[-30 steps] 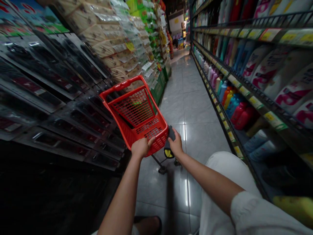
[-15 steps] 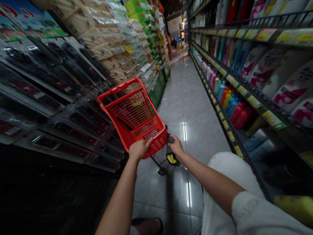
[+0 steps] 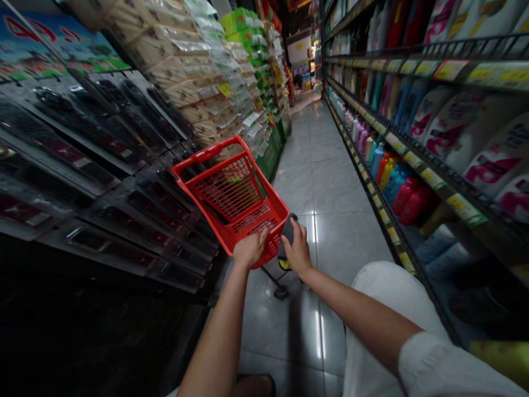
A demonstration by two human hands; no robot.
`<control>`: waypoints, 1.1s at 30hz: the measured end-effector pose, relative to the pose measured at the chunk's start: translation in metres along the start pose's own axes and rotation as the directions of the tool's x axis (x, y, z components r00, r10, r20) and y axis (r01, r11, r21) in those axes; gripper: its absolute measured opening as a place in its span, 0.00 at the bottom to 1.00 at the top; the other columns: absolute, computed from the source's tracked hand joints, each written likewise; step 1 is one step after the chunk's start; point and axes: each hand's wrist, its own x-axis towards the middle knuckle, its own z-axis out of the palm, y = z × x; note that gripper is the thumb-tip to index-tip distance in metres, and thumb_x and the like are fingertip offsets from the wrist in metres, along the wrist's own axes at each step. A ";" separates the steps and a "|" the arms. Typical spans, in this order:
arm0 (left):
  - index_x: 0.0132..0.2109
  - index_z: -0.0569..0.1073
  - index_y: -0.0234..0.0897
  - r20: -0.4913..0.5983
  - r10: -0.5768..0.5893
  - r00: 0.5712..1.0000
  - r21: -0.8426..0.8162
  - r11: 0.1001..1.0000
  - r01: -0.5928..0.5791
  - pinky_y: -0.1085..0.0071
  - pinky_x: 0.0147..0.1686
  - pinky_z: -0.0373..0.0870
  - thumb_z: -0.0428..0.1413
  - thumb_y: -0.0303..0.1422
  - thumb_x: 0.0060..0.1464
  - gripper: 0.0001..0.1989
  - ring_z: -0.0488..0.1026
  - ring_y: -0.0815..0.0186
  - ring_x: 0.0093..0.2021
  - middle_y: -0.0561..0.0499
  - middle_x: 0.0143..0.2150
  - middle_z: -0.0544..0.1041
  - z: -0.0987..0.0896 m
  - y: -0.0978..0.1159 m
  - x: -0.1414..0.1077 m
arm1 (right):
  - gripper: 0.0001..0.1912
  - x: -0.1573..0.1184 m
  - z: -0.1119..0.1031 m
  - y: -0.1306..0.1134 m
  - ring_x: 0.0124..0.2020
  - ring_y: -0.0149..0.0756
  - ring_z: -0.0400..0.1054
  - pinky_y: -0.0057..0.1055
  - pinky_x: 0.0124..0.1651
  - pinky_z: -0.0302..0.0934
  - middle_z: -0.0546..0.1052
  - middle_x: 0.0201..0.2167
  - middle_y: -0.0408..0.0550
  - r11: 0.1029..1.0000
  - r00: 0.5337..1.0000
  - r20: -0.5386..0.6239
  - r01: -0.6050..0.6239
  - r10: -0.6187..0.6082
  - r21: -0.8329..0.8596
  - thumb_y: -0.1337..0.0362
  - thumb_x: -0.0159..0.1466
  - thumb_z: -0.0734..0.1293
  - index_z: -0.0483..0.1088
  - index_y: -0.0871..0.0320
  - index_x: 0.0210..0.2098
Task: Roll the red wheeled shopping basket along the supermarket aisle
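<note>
A red plastic shopping cart (image 3: pixel 231 193) with lattice walls stands tilted in the aisle, on a dark wheeled frame. My left hand (image 3: pixel 249 251) is closed over its near rim, thumb on the inner side. Just to the right, my right hand (image 3: pixel 296 249) grips a dark grey, elongated object (image 3: pixel 288 234) with a yellow patch at its lower end; its kind I cannot make out. This object is up against the cart's near right corner. The cart's bottom shows bare red lattice, partly hidden behind my left hand.
Shelves of bottles (image 3: pixel 407 198) with price labels line the right side. On the left hang packaged dark-handled goods (image 3: pixel 119 149), and behind them rise stacked tissue-like packs (image 3: pixel 185 82). Grey floor tiles (image 3: pixel 330 187) run down the aisle. My white-clothed knee (image 3: pixel 384 298) is at lower right.
The cart and my left hand appear shifted slightly right in view. My right hand has turned more upright around the dark grey object, and less of its yellow end shows.
</note>
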 end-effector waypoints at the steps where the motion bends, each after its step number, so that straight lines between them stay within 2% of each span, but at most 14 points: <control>1: 0.46 0.78 0.37 -0.006 -0.003 1.000 -0.005 1.000 0.003 0.63 0.47 0.71 0.26 0.53 0.64 0.40 0.77 0.55 0.51 0.38 0.49 0.80 0.000 0.001 0.000 | 0.29 -0.004 0.000 0.000 0.61 0.43 0.60 0.44 0.61 0.60 0.64 0.57 0.58 1.000 1.000 0.015 0.021 -0.021 -0.004 0.64 0.64 0.61 0.57 0.57 0.64; 3: 0.46 0.78 0.37 -0.011 -0.008 1.000 -0.020 1.000 0.007 0.63 0.48 0.71 0.26 0.52 0.64 0.39 0.77 0.55 0.51 0.39 0.49 0.80 0.001 0.003 0.000 | 0.26 -0.005 -0.003 0.000 0.60 0.42 0.62 0.43 0.61 0.60 0.66 0.55 0.56 0.998 0.998 0.024 0.055 -0.055 -0.004 0.64 0.64 0.61 0.60 0.56 0.62; 5: 0.46 0.77 0.37 -0.007 -0.016 1.000 -0.034 0.999 0.016 0.63 0.48 0.71 0.25 0.52 0.64 0.39 0.77 0.55 0.52 0.39 0.49 0.80 0.002 0.004 0.001 | 0.24 0.005 -0.012 -0.003 0.58 0.41 0.63 0.41 0.61 0.61 0.68 0.53 0.54 0.998 0.998 -0.020 0.063 -0.063 -0.020 0.64 0.65 0.61 0.62 0.55 0.60; 7: 0.46 0.77 0.37 0.003 -0.024 1.000 -0.051 0.998 0.024 0.62 0.49 0.71 0.25 0.52 0.64 0.39 0.77 0.54 0.52 0.39 0.50 0.80 0.001 0.005 0.003 | 0.24 0.020 -0.023 -0.008 0.56 0.42 0.65 0.41 0.58 0.63 0.68 0.53 0.53 0.993 0.997 -0.047 0.053 -0.059 -0.102 0.64 0.65 0.61 0.62 0.52 0.61; 8: 0.46 0.77 0.38 0.013 -0.025 1.000 -0.063 0.998 0.026 0.61 0.49 0.71 0.25 0.53 0.64 0.39 0.76 0.54 0.52 0.39 0.50 0.80 0.001 0.006 0.004 | 0.25 0.027 -0.028 -0.012 0.54 0.43 0.66 0.41 0.57 0.64 0.68 0.53 0.53 0.983 0.998 -0.024 0.053 -0.059 -0.177 0.64 0.66 0.61 0.61 0.51 0.62; 12: 0.49 0.76 0.38 0.054 -0.017 0.998 -0.111 0.994 0.023 0.59 0.49 0.71 0.27 0.53 0.63 0.38 0.76 0.51 0.54 0.39 0.52 0.79 -0.002 0.009 0.008 | 0.28 0.031 -0.038 -0.029 0.47 0.45 0.70 0.41 0.49 0.66 0.65 0.55 0.57 0.850 0.973 0.226 0.159 -0.048 -0.503 0.65 0.65 0.62 0.61 0.48 0.65; 15: 0.50 0.76 0.38 0.067 -0.029 0.997 -0.118 0.992 0.037 0.61 0.48 0.71 0.26 0.53 0.64 0.39 0.75 0.52 0.54 0.39 0.52 0.79 -0.003 0.010 0.010 | 0.31 0.019 -0.037 -0.040 0.44 0.43 0.70 0.38 0.47 0.66 0.66 0.56 0.55 0.772 0.909 0.407 0.317 -0.083 -0.550 0.67 0.64 0.64 0.60 0.44 0.65; 17: 0.50 0.76 0.38 0.061 -0.031 0.998 -0.118 0.992 0.038 0.61 0.48 0.71 0.26 0.53 0.64 0.39 0.75 0.52 0.54 0.39 0.52 0.79 -0.003 0.011 0.009 | 0.32 0.019 -0.039 -0.043 0.44 0.42 0.70 0.36 0.46 0.66 0.67 0.55 0.53 0.745 0.874 0.474 0.385 -0.105 -0.545 0.69 0.64 0.63 0.60 0.40 0.65; 18: 0.50 0.76 0.38 0.053 -0.028 0.998 -0.118 0.992 0.034 0.62 0.48 0.71 0.26 0.52 0.64 0.39 0.75 0.52 0.54 0.40 0.52 0.79 -0.003 0.011 0.009 | 0.31 0.023 -0.041 -0.044 0.44 0.41 0.70 0.36 0.46 0.66 0.68 0.54 0.53 0.736 0.878 0.468 0.383 -0.102 -0.558 0.69 0.64 0.63 0.61 0.40 0.64; 22: 0.49 0.76 0.37 0.036 -0.031 0.999 -0.118 0.992 0.035 0.61 0.49 0.70 0.27 0.52 0.64 0.38 0.75 0.52 0.55 0.39 0.52 0.79 -0.002 0.016 0.008 | 0.25 0.042 -0.050 -0.046 0.43 0.44 0.70 0.38 0.44 0.66 0.68 0.53 0.55 0.715 0.946 0.322 0.254 -0.043 -0.652 0.70 0.65 0.60 0.68 0.47 0.59; 24: 0.50 0.76 0.36 0.036 -0.040 0.999 -0.120 0.992 0.044 0.61 0.50 0.70 0.27 0.51 0.65 0.37 0.75 0.52 0.55 0.39 0.53 0.79 -0.002 0.019 0.008 | 0.25 0.041 -0.048 -0.047 0.43 0.44 0.70 0.38 0.44 0.66 0.68 0.53 0.56 0.709 0.935 0.352 0.280 -0.048 -0.647 0.70 0.65 0.60 0.68 0.48 0.59; 28: 0.50 0.76 0.36 0.034 -0.049 0.998 -0.118 0.992 0.053 0.63 0.49 0.70 0.28 0.47 0.66 0.35 0.75 0.54 0.54 0.39 0.53 0.79 -0.003 0.022 0.008 | 0.27 0.031 -0.043 -0.049 0.43 0.43 0.69 0.37 0.43 0.65 0.67 0.54 0.55 0.717 0.873 0.478 0.396 -0.100 -0.573 0.70 0.64 0.61 0.65 0.45 0.62; 30: 0.50 0.75 0.36 0.033 -0.050 0.998 -0.122 0.991 0.054 0.63 0.50 0.70 0.28 0.48 0.66 0.35 0.75 0.54 0.55 0.39 0.53 0.79 -0.003 0.022 0.008 | 0.26 0.037 -0.046 -0.047 0.43 0.44 0.69 0.37 0.43 0.65 0.68 0.53 0.54 0.725 0.899 0.430 0.353 -0.086 -0.592 0.70 0.64 0.60 0.67 0.45 0.60; 33: 0.50 0.75 0.35 0.034 -0.054 0.998 -0.128 0.990 0.058 0.61 0.50 0.70 0.29 0.49 0.65 0.35 0.75 0.52 0.55 0.39 0.53 0.79 -0.003 0.022 0.007 | 0.26 0.051 -0.052 -0.039 0.43 0.44 0.70 0.39 0.44 0.65 0.67 0.53 0.55 0.733 0.954 0.296 0.238 -0.052 -0.638 0.71 0.64 0.60 0.68 0.47 0.59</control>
